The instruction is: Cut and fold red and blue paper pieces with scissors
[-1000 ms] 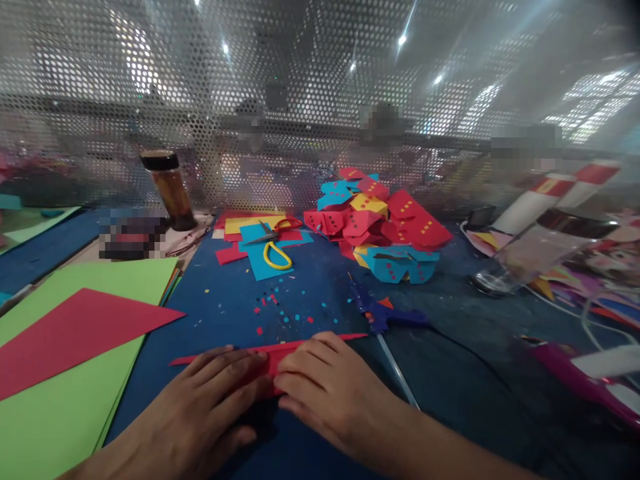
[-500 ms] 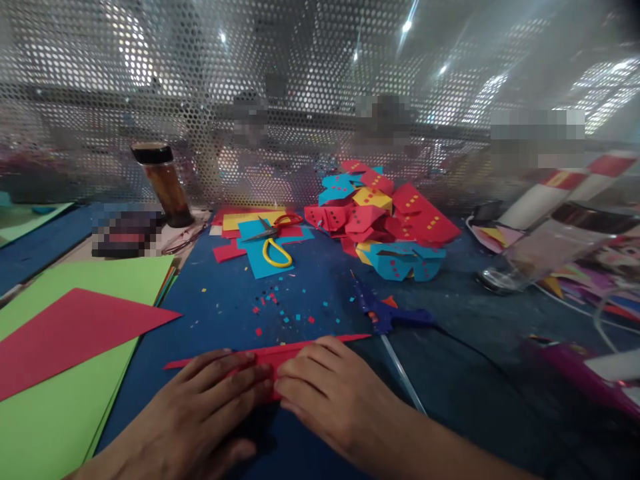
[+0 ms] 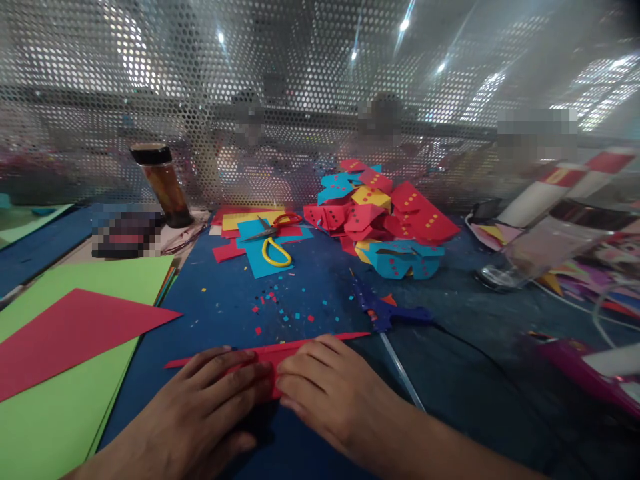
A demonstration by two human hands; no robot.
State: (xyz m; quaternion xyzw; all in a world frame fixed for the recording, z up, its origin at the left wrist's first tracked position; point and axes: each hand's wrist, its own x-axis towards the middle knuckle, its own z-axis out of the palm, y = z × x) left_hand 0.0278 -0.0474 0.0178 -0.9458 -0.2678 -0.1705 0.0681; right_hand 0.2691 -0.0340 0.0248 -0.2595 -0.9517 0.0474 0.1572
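Observation:
A long folded sheet of red paper (image 3: 295, 345) lies on the blue table in front of me, with narrow pointed ends at left and right. My left hand (image 3: 215, 387) presses down on its left part, fingers laid flat side by side and the thumb apart, off the paper. On the right part, my right hand (image 3: 330, 383) has its fingers bent over the paper, with the thumb tucked close to the near edge. Both hands' fingertips almost meet in the middle. The paper under the fingers is hidden. Just beyond its right tip lies a blue glue gun (image 3: 383, 312).
Scissors (image 3: 274, 243) rest on coloured paper; a pile of folded, dotted paper pieces (image 3: 375, 213) stands beside them. Tiny paper bits are scattered nearer. Green sheets (image 3: 55, 427) with a red sheet (image 3: 75, 333) lie left, a jar (image 3: 167, 190) behind. A clear container (image 3: 540, 247) leans right.
Hardly anything differs. Both hands stay pressed on the red paper in the same place, with only a slight shift of the fingers and the camera view.

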